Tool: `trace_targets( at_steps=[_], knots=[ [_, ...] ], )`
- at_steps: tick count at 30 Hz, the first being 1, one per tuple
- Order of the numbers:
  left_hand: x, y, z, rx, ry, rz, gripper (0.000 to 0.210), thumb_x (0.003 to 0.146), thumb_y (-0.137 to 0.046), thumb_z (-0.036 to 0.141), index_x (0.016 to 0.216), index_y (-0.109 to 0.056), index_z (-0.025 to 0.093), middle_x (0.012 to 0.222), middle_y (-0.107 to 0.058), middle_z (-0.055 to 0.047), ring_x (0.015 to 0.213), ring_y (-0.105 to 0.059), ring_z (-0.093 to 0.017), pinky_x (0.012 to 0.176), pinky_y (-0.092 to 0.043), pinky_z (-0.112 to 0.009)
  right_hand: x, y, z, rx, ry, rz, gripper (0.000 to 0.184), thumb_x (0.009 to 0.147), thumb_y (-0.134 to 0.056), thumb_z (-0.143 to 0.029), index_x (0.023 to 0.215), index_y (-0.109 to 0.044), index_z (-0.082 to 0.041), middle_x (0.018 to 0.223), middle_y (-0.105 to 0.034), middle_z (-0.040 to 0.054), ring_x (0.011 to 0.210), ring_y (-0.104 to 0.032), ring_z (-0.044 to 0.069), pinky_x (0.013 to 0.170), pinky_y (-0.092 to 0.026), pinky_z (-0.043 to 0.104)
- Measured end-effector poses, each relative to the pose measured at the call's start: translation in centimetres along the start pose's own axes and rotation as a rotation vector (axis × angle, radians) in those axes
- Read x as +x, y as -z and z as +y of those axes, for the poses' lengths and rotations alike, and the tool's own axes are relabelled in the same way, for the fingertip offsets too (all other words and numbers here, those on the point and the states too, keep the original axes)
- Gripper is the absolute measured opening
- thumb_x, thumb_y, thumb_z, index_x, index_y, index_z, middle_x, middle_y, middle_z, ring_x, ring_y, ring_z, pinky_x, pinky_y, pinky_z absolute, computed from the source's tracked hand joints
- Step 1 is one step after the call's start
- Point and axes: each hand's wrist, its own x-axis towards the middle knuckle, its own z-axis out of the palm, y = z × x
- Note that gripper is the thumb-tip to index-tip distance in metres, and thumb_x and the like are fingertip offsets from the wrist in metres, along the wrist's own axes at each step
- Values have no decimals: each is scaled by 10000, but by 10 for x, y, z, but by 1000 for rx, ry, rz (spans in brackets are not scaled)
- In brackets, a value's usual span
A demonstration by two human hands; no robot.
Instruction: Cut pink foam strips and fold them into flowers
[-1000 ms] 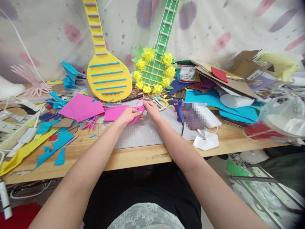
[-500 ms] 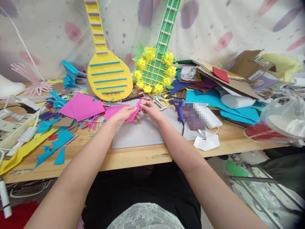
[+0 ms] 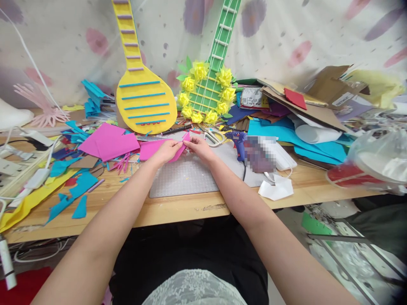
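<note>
A piece of magenta paper is pinched between my two hands above the grey cutting mat. My left hand grips it from the left, thumb on top. From the right, my right hand pinches its edge, the fingertips of both hands close together. Another flat magenta piece lies just left of my left hand. Scissors with pale handles rest beyond my right hand. Parts of the held paper are hidden by my fingers.
A yellow paper guitar and a green one with yellow flowers lean at the back. Right of the mat lies a blue glue gun. Magenta sheets and blue scraps cover the left; a plastic-wrapped bucket stands right.
The held magenta paper has been turned slightly, and its tip now stands up between my fingertips. My hands have shifted only a little; the other things have stayed in place.
</note>
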Motion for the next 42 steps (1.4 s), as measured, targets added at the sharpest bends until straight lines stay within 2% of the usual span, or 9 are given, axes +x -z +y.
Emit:
trace_targets(
  at_steps=[3, 5, 9, 13, 21, 25, 35, 39, 42],
  knots=[
    [3, -4, 0, 126, -52, 91, 245, 856, -541, 305, 716, -640, 131, 641, -688, -40, 647, -663, -151, 685, -530, -286, 1, -1, 0, -9, -9, 32, 350, 643, -722, -454, 633, -511, -175, 511, -466, -78, 455, -394, 46, 470, -291, 208],
    [4, -5, 0, 134, -39, 110, 247, 850, -550, 332, 740, -648, 133, 659, -696, -41, 662, -671, -155, 671, -528, -276, 1, -1, 1, -14, -12, 57, 332, 662, -715, -431, 626, -504, -177, 512, -463, -77, 454, -390, 47, 470, -288, 208],
    [-2, -1, 3, 28, 42, 47, 276, 857, -540, 373, 827, -644, 118, 758, -720, -78, 673, -682, -164, 646, -543, -287, 2, 0, 0, 39, -31, 124, 310, 689, -698, -391, 620, -483, -178, 514, -465, -78, 442, -372, 40, 463, -286, 202],
    [-8, 9, 4, 45, 109, -6, 273, 850, -559, 354, 784, -641, 102, 735, -716, -93, 635, -681, -154, 604, -538, -255, 2, 0, -2, 97, -58, 163, 294, 701, -689, -350, 610, -472, -174, 510, -470, -77, 424, -357, 26, 445, -276, 191],
    [-8, 24, -3, 5, 91, -43, 262, 805, -618, 368, 799, -664, 110, 822, -734, -137, 721, -705, -193, 651, -558, -290, 2, -3, -1, 146, -65, 202, 293, 699, -697, -334, 603, -470, -175, 504, -476, -72, 431, -363, 28, 423, -280, 177],
    [-10, 27, -3, 39, 100, 12, 242, 810, -616, 329, 720, -647, 107, 768, -733, -135, 669, -701, -181, 660, -562, -291, 2, -1, -2, 124, -113, 203, 280, 700, -695, -341, 610, -491, -170, 503, -488, -70, 425, -362, 23, 406, -274, 168],
    [-10, 38, -4, 68, 90, -4, 341, 759, -649, 439, 740, -672, 99, 783, -730, -148, 669, -702, -202, 661, -568, -314, 5, 4, -1, 200, -106, 224, 338, 644, -738, -376, 599, -474, -169, 490, -495, -71, 427, -392, 21, 412, -287, 164],
    [-11, 43, 1, 33, 135, -72, 399, 755, -638, 486, 805, -670, 91, 873, -724, -172, 777, -704, -220, 670, -566, -297, 3, 3, -3, 203, -101, 230, 344, 646, -742, -383, 608, -475, -169, 495, -497, -71, 427, -392, 21, 418, -297, 160],
    [-10, 44, 7, -29, 117, -70, 418, 741, -647, 505, 878, -663, 110, 939, -714, -157, 823, -696, -214, 680, -563, -289, 1, 0, -5, 171, -114, 209, 335, 664, -729, -384, 609, -478, -170, 507, -504, -66, 432, -393, 22, 423, -299, 160]
  ],
)
